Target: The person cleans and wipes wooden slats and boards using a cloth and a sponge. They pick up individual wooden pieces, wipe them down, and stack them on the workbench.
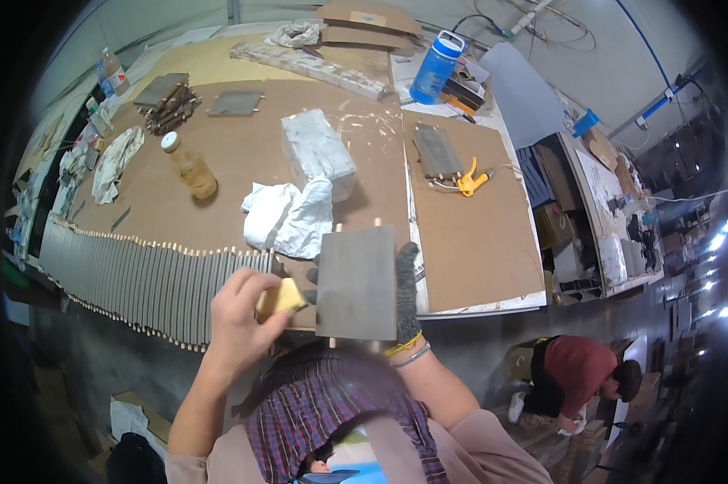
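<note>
At far left, row of grey plates [138, 278] lined up along bench [243, 153] edge. Left hand [239, 310], bare, fingers pinched on yellow sponge [281, 298], which touches left edge of metal plate [356, 282]. Plate held upright over bench edge, just below white rag [287, 214]. Right hand [406, 294], in grey glove, fingers wrapped round plate's right edge. Judged: wipe w/ even strokes, keep plate steady, grip edges only. Far right: yellow tool [469, 179] beside another plate [438, 152]

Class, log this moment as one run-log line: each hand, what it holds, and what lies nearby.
left hand: bare, pinching yellow sponge | right hand: gloved, holding grey metal plate upright | nearby: white cloth, row of plates along table edge
</note>
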The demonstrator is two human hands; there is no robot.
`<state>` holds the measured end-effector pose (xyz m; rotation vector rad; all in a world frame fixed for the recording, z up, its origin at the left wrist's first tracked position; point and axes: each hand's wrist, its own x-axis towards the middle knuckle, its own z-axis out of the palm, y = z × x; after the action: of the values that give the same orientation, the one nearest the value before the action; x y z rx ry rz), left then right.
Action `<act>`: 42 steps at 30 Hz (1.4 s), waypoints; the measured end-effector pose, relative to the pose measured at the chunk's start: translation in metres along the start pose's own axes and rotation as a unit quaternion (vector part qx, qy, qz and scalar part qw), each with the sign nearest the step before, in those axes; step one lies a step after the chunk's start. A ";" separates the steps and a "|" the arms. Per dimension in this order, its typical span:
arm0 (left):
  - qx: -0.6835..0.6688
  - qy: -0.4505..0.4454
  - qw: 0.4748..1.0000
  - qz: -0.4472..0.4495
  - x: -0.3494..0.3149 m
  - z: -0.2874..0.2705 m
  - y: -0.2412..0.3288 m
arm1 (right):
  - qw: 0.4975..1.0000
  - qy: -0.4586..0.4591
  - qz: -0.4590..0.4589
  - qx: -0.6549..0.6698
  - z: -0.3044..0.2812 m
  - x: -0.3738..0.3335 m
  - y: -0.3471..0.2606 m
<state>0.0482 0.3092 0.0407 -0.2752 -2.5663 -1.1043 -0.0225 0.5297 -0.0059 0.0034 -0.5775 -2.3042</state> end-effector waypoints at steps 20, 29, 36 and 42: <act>-0.239 0.046 0.959 -0.143 0.056 0.022 0.024 | 0.924 0.119 0.048 -0.360 -0.029 -0.032 0.011; -0.216 0.044 0.955 -0.198 0.057 0.030 0.010 | 0.866 0.168 -0.017 -0.471 -0.029 -0.027 -0.004; -0.188 0.082 0.962 -0.181 0.043 0.030 -0.006 | 0.842 0.154 -0.030 -0.516 -0.005 -0.033 0.005; -0.227 0.093 0.944 -0.221 0.031 0.019 -0.020 | 0.376 0.239 -0.183 -0.877 -0.019 -0.023 -0.038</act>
<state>0.0089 0.3106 0.0266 0.3078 -2.2291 -1.7885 -0.0284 0.5610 -0.0427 -0.2188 2.4445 -1.8602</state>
